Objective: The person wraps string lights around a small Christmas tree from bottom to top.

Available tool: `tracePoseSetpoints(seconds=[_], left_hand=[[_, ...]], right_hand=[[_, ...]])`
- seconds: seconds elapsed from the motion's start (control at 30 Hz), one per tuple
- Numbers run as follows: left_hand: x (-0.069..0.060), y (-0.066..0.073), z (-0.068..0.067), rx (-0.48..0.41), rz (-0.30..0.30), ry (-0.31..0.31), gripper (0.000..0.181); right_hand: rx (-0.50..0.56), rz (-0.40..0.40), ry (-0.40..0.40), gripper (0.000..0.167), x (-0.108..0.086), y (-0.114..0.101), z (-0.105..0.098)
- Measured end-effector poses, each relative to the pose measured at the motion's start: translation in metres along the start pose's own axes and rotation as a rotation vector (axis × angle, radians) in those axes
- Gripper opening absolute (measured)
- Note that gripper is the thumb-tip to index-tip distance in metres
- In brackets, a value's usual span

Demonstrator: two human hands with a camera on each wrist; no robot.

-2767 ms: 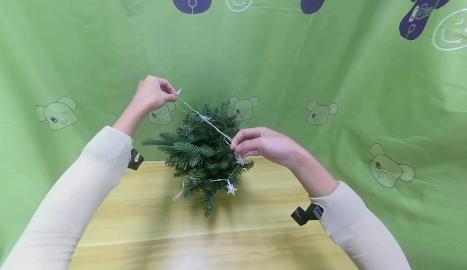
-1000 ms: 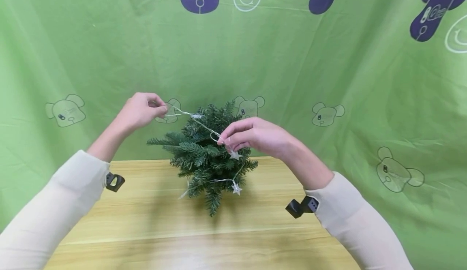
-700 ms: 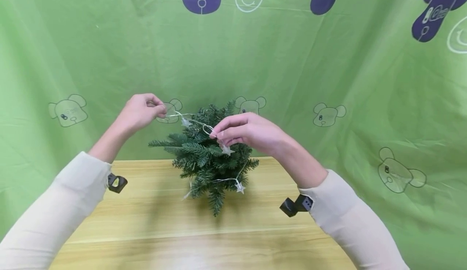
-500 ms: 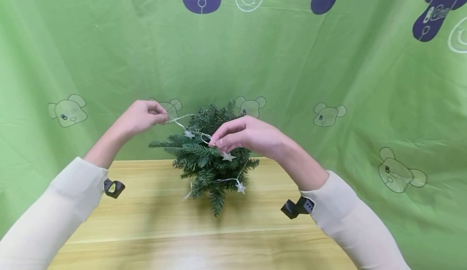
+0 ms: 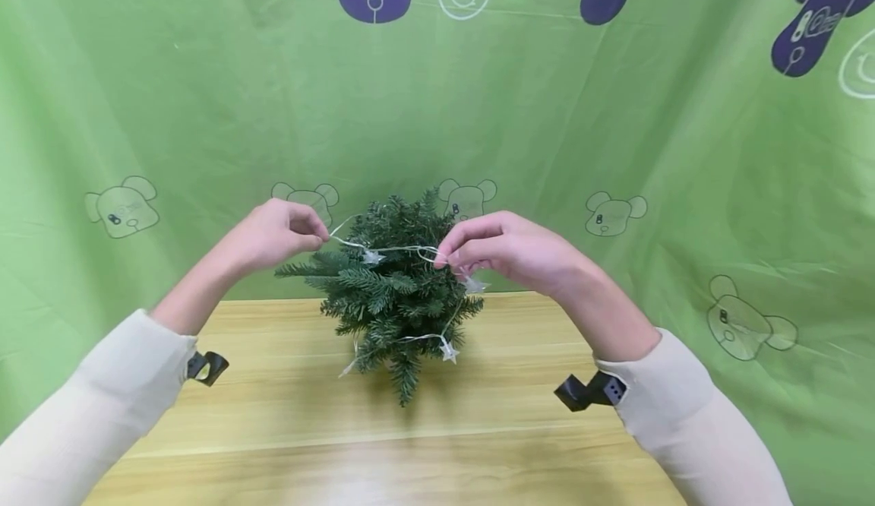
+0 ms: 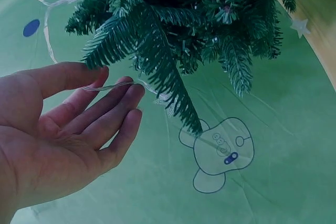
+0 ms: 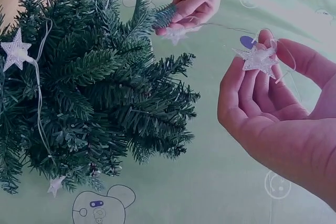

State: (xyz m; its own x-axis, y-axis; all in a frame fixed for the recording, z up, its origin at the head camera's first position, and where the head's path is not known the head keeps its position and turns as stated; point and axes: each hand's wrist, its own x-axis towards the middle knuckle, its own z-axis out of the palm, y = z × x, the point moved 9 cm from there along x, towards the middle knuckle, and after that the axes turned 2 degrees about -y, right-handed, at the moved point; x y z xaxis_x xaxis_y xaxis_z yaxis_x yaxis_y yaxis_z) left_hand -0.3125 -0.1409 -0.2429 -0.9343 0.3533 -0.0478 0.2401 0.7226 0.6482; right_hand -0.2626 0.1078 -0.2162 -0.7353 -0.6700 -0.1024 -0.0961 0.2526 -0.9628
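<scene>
A small artificial Christmas tree (image 5: 372, 286) stands between my hands, with star string lights (image 5: 396, 248) partly draped over it. My left hand (image 5: 273, 236), left of the treetop, pinches the wire between thumb and fingers. On the right, my right hand (image 5: 519, 255) pinches a looped part of the same wire. A clear star (image 7: 257, 60) lies against its fingers in the right wrist view. Between the hands the wire crosses in front of the upper branches, with one star (image 5: 372, 257) hanging near the left hand. Another star (image 5: 448, 351) sits on the lower right branches.
The tree stands on a light wooden table (image 5: 287, 415) near its far edge. A green patterned cloth (image 5: 519, 111) hangs behind the table and along its sides. More wire with a star tip (image 5: 349, 367) hangs at the tree's lower left.
My left hand has come down from above the tree's left side. In the last half second, my right hand has moved right, and the wire between the hands is straighter.
</scene>
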Motion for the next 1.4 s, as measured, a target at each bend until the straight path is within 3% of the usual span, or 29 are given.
tracePoseSetpoints(seconds=[0.27, 0.43, 0.87, 1.07, 1.4], left_hand=[[-0.010, -0.001, -0.005, -0.015, -0.003, 0.035, 0.022], [-0.013, -0.008, -0.004, -0.008, -0.015, 0.032, 0.024], [-0.017, -0.018, 0.009, -0.012, -0.018, 0.000, 0.020], [-0.020, -0.017, 0.016, 0.005, -0.007, -0.009, 0.026], [-0.024, -0.013, 0.016, -0.009, 0.002, -0.001, 0.035]], right_hand=[[-0.100, -0.038, -0.032, 0.021, -0.001, -0.010, 0.015], [-0.129, -0.077, -0.100, 0.018, 0.004, -0.014, 0.033], [-0.176, -0.043, -0.272, 0.022, 0.013, 0.004, 0.066], [-0.228, 0.016, -0.236, 0.022, 0.008, 0.019, 0.055], [-0.305, 0.129, -0.142, 0.020, -0.002, 0.047, 0.017]])
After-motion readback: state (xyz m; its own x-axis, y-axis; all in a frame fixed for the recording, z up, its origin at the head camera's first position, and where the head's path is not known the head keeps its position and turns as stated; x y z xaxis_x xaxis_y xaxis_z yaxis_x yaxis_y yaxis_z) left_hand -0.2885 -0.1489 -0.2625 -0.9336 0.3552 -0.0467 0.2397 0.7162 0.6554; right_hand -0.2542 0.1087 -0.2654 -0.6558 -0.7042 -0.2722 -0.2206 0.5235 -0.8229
